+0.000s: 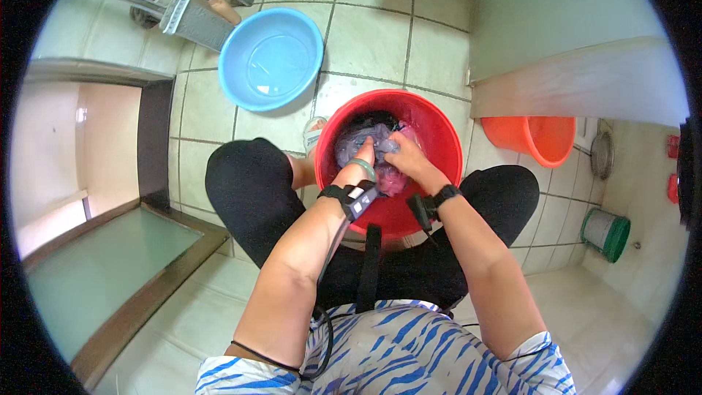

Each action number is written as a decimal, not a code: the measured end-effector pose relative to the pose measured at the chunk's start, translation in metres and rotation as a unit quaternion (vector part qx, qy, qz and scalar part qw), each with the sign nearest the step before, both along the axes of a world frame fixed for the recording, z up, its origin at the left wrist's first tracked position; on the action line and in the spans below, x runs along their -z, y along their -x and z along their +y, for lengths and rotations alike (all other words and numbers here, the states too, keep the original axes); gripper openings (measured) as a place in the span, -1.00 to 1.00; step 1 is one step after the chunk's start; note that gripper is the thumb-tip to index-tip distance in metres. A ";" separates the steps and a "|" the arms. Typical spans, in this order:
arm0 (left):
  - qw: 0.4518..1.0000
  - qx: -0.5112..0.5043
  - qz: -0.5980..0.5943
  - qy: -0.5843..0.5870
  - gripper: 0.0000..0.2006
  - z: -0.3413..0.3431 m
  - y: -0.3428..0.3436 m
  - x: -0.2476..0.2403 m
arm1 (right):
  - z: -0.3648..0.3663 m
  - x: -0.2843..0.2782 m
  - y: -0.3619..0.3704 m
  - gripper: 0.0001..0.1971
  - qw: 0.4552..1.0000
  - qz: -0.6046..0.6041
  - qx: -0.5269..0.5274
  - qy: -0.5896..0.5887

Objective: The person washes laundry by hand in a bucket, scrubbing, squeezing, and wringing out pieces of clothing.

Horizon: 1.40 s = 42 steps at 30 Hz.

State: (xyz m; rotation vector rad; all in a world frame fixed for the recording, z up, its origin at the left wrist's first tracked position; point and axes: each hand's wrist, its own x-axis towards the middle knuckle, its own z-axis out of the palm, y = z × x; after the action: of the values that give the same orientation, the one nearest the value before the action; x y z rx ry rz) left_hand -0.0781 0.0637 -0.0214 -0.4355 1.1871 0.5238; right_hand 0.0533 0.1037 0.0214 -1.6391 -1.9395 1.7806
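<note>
Between my knees stands a red bucket (446, 139) with wet-looking clothes inside. Both hands reach down into it. My left hand (367, 152), below a green bangle (363, 166), presses into a greyish-lavender cloth (355, 140); its fingers are mostly hidden in the folds. My right hand (406, 152) is closed on a bunched part of the same cloth, close beside the left. A pink cloth (393, 182) lies under and nearer me than the hands. Some dark cloth (376, 118) shows along the bucket's far inner side.
A light blue basin (281, 58) sits on the tiled floor (373, 36) at far left. To the right are an orange bucket (552, 139) and a green tub (618, 238). Grey bins (208, 18) stand at the upper left. A frosted panel (570, 44) rises at the right.
</note>
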 end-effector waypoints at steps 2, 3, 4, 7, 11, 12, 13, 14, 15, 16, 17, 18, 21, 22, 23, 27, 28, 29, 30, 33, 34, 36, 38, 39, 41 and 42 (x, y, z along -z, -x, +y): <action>0.985 -0.112 -0.110 0.073 -0.28 0.004 -0.004 -0.059 | -0.023 -0.036 0.001 -0.60 0.998 0.047 0.041 -0.005; 0.978 -0.157 -0.139 0.003 -0.31 -0.005 0.004 -0.048 | -0.037 -0.053 0.008 -0.57 0.990 0.117 0.048 -0.062; 0.963 -0.199 -0.168 -0.067 -0.34 -0.011 0.009 -0.039 | -0.050 -0.063 0.013 -0.55 0.974 0.186 0.054 -0.117; 0.964 -0.177 -0.088 -0.179 -0.39 -0.021 0.009 -0.007 | -0.071 -0.072 0.026 -0.66 0.983 0.141 0.044 -0.109; 0.943 -0.233 -0.092 -0.217 -0.54 -0.019 -0.012 -0.001 | -0.050 -0.053 0.033 -0.72 0.969 -0.105 0.079 -0.207; 0.944 -0.251 -0.066 -0.205 -0.54 -0.018 -0.023 -0.008 | -0.040 -0.047 0.030 -0.68 0.941 -0.221 0.075 -0.246; 0.944 -0.251 -0.034 -0.213 -0.59 -0.014 -0.034 -0.017 | -0.034 -0.047 0.027 -0.68 0.939 -0.227 0.078 -0.247; 0.944 -0.249 -0.040 -0.213 -0.59 -0.011 -0.034 -0.023 | -0.030 -0.047 0.023 -0.66 0.937 -0.233 0.083 -0.249; 0.948 -0.240 -0.042 -0.203 -0.61 -0.009 -0.029 -0.021 | -0.028 -0.050 0.026 -0.64 0.937 -0.233 0.081 -0.248; 0.952 -0.232 -0.045 -0.192 -0.63 -0.009 -0.024 -0.021 | -0.033 -0.053 0.029 -0.64 0.937 -0.234 0.077 -0.248; 0.936 -0.264 -0.069 -0.221 -0.69 -0.013 -0.022 -0.014 | -0.045 -0.056 0.030 -0.63 0.949 -0.198 0.058 -0.237; 0.937 -0.262 -0.076 -0.220 -0.69 -0.009 -0.021 -0.021 | -0.053 -0.061 0.027 -0.62 0.958 -0.168 0.046 -0.227; 0.952 -0.205 -0.128 -0.185 -0.71 -0.010 -0.018 -0.047 | -0.066 -0.092 0.028 -0.67 0.958 -0.152 0.042 -0.241; 0.952 -0.212 -0.123 -0.182 -0.71 -0.012 -0.019 -0.035 | -0.062 -0.095 0.039 -0.67 0.958 -0.173 0.027 -0.227; 0.943 -0.233 -0.120 -0.204 -0.71 -0.010 -0.024 -0.024 | -0.049 -0.087 0.043 -0.66 0.948 -0.225 0.033 -0.221; 0.942 -0.232 -0.103 -0.220 -0.76 -0.003 -0.033 -0.033 | -0.004 -0.034 0.015 -0.71 0.944 -0.251 0.066 -0.203; 0.930 -0.252 -0.134 -0.232 -0.77 -0.003 -0.033 -0.039 | -0.001 -0.022 0.008 -0.70 0.952 -0.201 0.108 -0.202; 0.927 -0.237 -0.128 -0.262 -0.76 -0.008 -0.035 -0.046 | 0.002 -0.013 -0.004 -0.60 0.977 -0.055 0.172 -0.116; 0.926 -0.241 -0.126 -0.262 -0.76 -0.007 -0.028 -0.052 | 0.003 -0.020 -0.004 -0.61 0.981 -0.032 0.189 -0.036; 0.983 -0.115 -0.112 -0.085 -0.50 -0.003 -0.017 -0.084 | 0.005 -0.034 -0.022 -0.71 0.981 0.038 0.192 -0.017; 0.983 -0.122 -0.111 -0.083 -0.50 -0.007 -0.012 -0.084 | -0.002 -0.055 -0.012 -0.74 0.989 0.028 0.146 -0.015; 0.961 -0.130 -0.209 -0.129 -0.44 -0.005 -0.018 -0.083 | -0.027 -0.072 -0.010 -0.77 0.994 0.012 0.056 -0.094; 0.945 -0.092 -0.205 -0.237 -0.49 -0.004 -0.010 -0.030 | -0.063 -0.091 0.018 -0.71 0.966 -0.008 -0.037 -0.254; 0.930 -0.120 -0.242 -0.248 -0.53 -0.007 -0.008 -0.007 | -0.067 -0.089 0.027 -0.71 0.967 -0.004 -0.041 -0.252; 0.896 -0.209 -0.263 -0.291 -0.62 -0.008 -0.004 0.023 | -0.063 -0.075 0.046 -0.62 0.931 -0.165 -0.082 -0.316; 0.875 -0.264 -0.254 -0.317 -0.67 -0.009 -0.016 0.024 | -0.046 -0.074 0.050 -0.55 0.920 -0.213 -0.087 -0.317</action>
State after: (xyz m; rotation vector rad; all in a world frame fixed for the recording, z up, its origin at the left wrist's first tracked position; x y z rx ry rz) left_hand -0.0618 0.0545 -0.0453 -0.2910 0.3263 1.1479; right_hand 0.0035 0.0573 0.0956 -1.7165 -2.5329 0.6865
